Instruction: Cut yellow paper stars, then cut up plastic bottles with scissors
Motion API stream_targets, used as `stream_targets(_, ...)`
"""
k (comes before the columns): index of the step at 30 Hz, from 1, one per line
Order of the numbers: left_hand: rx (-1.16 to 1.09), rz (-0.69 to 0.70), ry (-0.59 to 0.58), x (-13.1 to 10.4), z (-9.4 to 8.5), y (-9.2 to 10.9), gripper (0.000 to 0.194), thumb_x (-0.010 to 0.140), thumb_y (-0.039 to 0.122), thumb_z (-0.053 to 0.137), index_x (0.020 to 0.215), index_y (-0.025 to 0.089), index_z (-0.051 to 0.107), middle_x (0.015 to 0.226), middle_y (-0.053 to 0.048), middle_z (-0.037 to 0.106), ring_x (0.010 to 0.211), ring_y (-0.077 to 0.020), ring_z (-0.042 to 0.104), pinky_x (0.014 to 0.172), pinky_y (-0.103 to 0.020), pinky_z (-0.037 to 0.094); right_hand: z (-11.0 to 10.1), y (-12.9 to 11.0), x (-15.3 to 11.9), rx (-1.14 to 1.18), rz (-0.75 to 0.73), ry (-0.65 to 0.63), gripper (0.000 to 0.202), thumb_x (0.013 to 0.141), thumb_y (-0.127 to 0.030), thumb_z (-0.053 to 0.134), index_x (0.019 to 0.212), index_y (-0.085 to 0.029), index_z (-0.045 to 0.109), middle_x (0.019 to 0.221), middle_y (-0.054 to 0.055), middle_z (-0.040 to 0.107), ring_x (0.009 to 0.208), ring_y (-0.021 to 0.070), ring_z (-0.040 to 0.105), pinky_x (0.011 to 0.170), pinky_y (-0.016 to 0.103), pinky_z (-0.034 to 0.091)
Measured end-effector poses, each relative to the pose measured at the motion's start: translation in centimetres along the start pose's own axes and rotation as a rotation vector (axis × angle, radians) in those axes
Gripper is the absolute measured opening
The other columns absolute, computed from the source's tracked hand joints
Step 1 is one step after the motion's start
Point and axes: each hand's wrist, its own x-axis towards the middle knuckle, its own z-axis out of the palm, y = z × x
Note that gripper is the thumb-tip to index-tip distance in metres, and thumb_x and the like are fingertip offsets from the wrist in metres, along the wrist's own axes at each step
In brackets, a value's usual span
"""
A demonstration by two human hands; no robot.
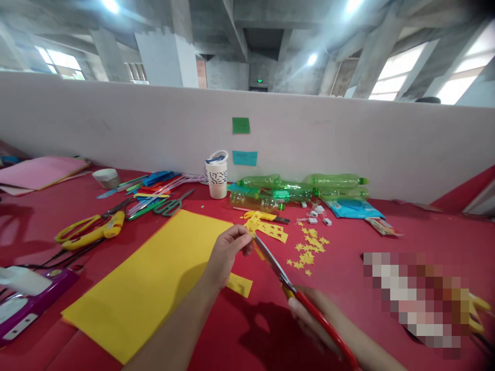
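Note:
My left hand [229, 252] is closed in a pinch on a small yellow paper piece [250, 230], whose shape is partly hidden by the fingers. Its tip meets the blades of the red-handled scissors [280, 275], which my right hand [309, 309] grips from the lower right. The blades look almost closed, pointing up and left. Just beyond lies a yellow paper strip with star-shaped holes [275, 232]. To the right, several small yellow paper stars [309, 250] are scattered on the red table. A yellow paper offcut [240, 285] rests under my left wrist.
Large yellow sheets [154, 278] lie at left. Behind them are green-handled scissors [170, 206], a yellow glue gun [112, 232] and a purple power strip [42, 304]. A white cup [217, 178] and green plastic bottles [336, 181] stand or lie along the white partition [154, 123].

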Motion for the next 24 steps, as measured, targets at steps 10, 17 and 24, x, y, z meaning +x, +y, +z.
stream_targets(10,0.071,0.018,-0.028,0.2,-0.3,-0.2,0.013,0.079,0.022,0.055,0.068,0.015,0.055,0.056,0.003,0.052,0.054,-0.0079,0.045,0.055,-0.021,0.037,-0.2,-0.3,0.0,0.047,0.06,-0.017,0.046,0.084,-0.062,0.04,0.068,-0.02,0.04,0.05,-0.009,0.034,0.037,0.0039,0.031,0.035,0.016,0.022)
stream_targets(17,0.101,0.027,-0.025,0.2,-0.3,-0.2,0.014,0.079,0.024,0.056,0.068,0.015,0.055,0.056,0.003,0.051,0.053,-0.0076,0.045,0.055,-0.021,0.037,-0.4,-0.7,0.0,0.012,0.062,-0.026,0.047,0.083,-0.064,0.039,0.066,-0.02,0.035,0.053,-0.008,0.03,0.044,0.0054,0.029,0.039,0.017,0.022)
stream_targets(24,0.116,0.004,-0.043,0.3,-0.7,0.1,0.014,0.078,0.025,0.058,0.068,0.015,0.057,0.056,0.003,0.053,0.053,-0.0075,0.046,0.054,-0.021,0.038,-0.7,-0.8,-0.1,-0.023,0.033,-0.022,0.047,0.082,-0.064,0.042,0.066,-0.021,0.033,0.053,-0.007,0.031,0.042,0.005,0.029,0.038,0.018,0.021)
